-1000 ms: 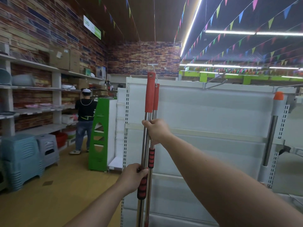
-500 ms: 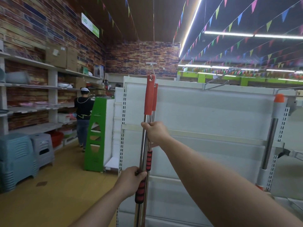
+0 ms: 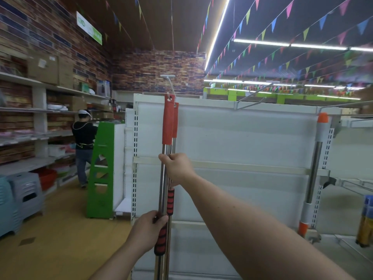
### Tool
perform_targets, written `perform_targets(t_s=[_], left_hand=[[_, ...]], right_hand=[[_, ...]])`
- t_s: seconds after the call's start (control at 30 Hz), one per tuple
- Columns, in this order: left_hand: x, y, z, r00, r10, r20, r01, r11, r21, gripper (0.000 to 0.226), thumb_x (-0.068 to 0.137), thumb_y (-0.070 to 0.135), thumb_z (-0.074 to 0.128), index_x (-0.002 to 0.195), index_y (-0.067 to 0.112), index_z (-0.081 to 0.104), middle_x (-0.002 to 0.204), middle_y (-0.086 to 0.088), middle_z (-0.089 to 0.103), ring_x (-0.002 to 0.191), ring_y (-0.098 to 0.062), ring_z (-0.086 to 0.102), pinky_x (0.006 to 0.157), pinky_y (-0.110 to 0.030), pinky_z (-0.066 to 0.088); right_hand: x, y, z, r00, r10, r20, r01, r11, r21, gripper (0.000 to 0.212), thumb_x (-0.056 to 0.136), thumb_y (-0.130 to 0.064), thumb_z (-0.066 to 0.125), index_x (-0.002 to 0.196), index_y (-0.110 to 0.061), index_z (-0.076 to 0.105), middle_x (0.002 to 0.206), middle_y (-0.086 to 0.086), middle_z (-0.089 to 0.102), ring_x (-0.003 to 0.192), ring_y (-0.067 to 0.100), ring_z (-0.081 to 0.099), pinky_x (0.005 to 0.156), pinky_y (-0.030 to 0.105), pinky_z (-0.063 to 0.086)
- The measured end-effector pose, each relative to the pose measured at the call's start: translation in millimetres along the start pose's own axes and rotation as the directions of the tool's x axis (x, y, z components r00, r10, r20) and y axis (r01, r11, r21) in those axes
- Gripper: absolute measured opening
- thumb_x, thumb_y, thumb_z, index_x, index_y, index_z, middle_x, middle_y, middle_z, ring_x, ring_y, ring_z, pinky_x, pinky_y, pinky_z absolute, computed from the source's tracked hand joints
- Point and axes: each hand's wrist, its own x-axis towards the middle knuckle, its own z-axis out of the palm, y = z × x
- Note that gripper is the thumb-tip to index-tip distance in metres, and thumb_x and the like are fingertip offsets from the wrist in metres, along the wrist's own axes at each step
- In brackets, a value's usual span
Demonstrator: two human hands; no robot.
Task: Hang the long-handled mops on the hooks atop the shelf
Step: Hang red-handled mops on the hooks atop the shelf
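While the left hand [image 3: 148, 229] grips the front mop's ribbed red grip [image 3: 161, 238] low down, the right hand [image 3: 177, 168] is wrapped round the steel shafts higher up; both mops [image 3: 168, 122] stand upright before the white shelf [image 3: 242, 138], red tops right at the white hook [image 3: 170, 85] above it

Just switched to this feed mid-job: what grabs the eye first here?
Two red-topped mop handles stand upright dead centre, gripped by the right hand above and the left hand below, their tops at the white hook above the white shelf. At far right stands another pole with an orange cap. Coloured bunting crosses the ceiling.
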Motion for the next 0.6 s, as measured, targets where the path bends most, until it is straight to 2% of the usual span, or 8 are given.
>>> perform_targets(t_s=[0.07,0.13,0.27,0.43,0.6], left_hand=[[4,-2,2,1.000,-0.004,-0.002,0.004,1.000,-0.009,0.018,0.097,0.043,0.057,0.101,0.030,0.068,0.096,0.010,0.072,0.091,-0.007,0.065,0.079,-0.029,0.053],[8,-3,5,1.000,-0.002,-0.007,0.002,1.000,-0.014,0.018,0.096,0.044,0.057,0.100,0.030,0.068,0.093,0.010,0.072,0.089,-0.007,0.066,0.076,-0.028,0.052],[16,-3,8,1.000,-0.003,-0.009,0.002,1.000,-0.029,0.020,0.097,0.043,0.057,0.092,0.027,0.067,0.085,0.009,0.072,0.082,-0.007,0.066,0.064,-0.025,0.045],[31,-6,14,1.000,-0.002,-0.011,0.001,1.000,-0.024,0.025,0.096,0.044,0.056,0.085,0.023,0.064,0.082,0.008,0.071,0.081,-0.011,0.065,0.064,-0.028,0.045],[42,-6,19,1.000,0.010,0.007,-0.010,0.999,-0.047,0.023,0.099,0.042,0.055,0.088,0.025,0.066,0.086,0.008,0.072,0.083,-0.009,0.065,0.065,-0.025,0.045]], right_hand=[[3,2,1,1.000,0.005,-0.001,-0.005,1.000,0.002,0.047,0.105,-0.041,0.052,0.066,-0.016,0.045,0.061,0.001,0.044,0.058,0.021,0.051,0.076,0.051,0.064],[7,3,1,1.000,0.018,0.005,-0.018,1.000,0.003,0.044,0.105,-0.041,0.052,0.071,-0.014,0.051,0.061,0.001,0.043,0.057,0.020,0.050,0.078,0.052,0.064],[18,7,1,0.999,0.035,0.012,-0.035,0.999,-0.020,0.042,0.105,-0.043,0.051,0.095,-0.004,0.065,0.064,0.002,0.047,0.062,0.021,0.055,0.071,0.047,0.065],[33,13,1,0.999,0.050,-0.002,-0.050,0.998,-0.028,0.049,0.104,-0.043,0.052,0.103,0.003,0.067,0.064,0.003,0.047,0.063,0.023,0.056,0.072,0.049,0.065],[50,18,3,0.998,0.056,-0.020,-0.057,0.997,-0.059,0.052,0.103,-0.043,0.053,0.112,0.006,0.069,0.069,0.006,0.053,0.067,0.027,0.060,0.076,0.054,0.064]])
